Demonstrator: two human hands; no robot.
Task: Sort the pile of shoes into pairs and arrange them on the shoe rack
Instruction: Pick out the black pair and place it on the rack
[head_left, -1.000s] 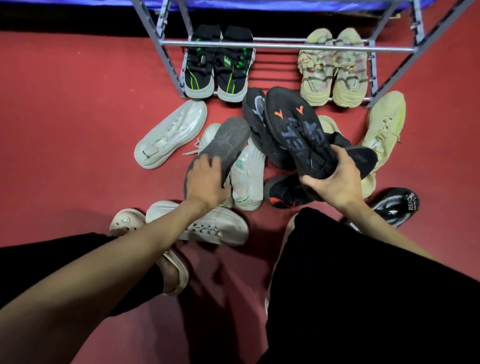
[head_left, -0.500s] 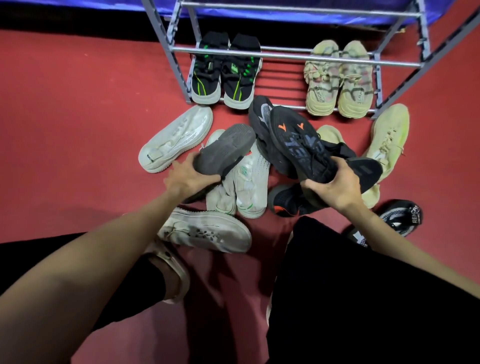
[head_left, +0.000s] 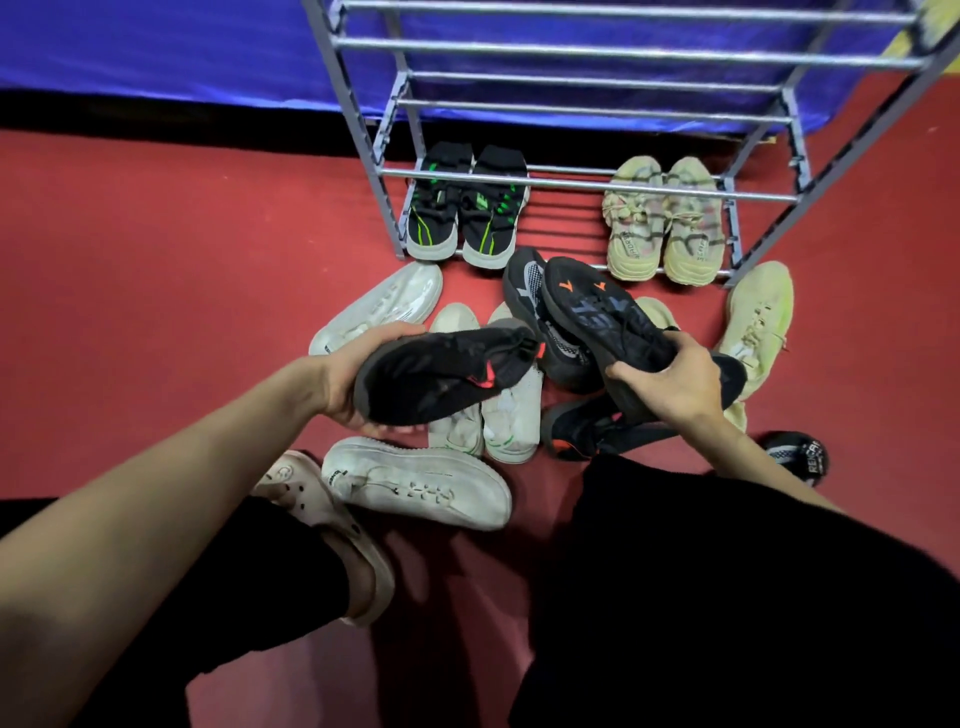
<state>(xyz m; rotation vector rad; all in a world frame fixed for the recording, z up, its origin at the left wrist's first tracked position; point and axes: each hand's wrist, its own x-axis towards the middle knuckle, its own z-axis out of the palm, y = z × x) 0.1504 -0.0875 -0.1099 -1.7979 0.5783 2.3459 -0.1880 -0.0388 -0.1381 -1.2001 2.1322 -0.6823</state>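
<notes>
Pairing black shoes before the shoe rack (head_left: 582, 184): left hand (head_left: 345, 382) grips one black shoe (head_left: 447, 376), right hand (head_left: 667, 382) grips another black shoe (head_left: 605, 317); next, checking whether they match.

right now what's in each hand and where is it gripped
The left hand grips a black shoe with a red tab at one end. The right hand grips a black shoe with orange marks near its heel end.

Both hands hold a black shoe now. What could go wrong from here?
1. The shoe in the left hand has a red tab; the one in the right hand shows orange marks and lettering. They may not match.
2. Another black shoe with orange lies right under the right hand, so it could be the true partner.
3. The bottom shelf gap between the two pairs looks tight.
</notes>
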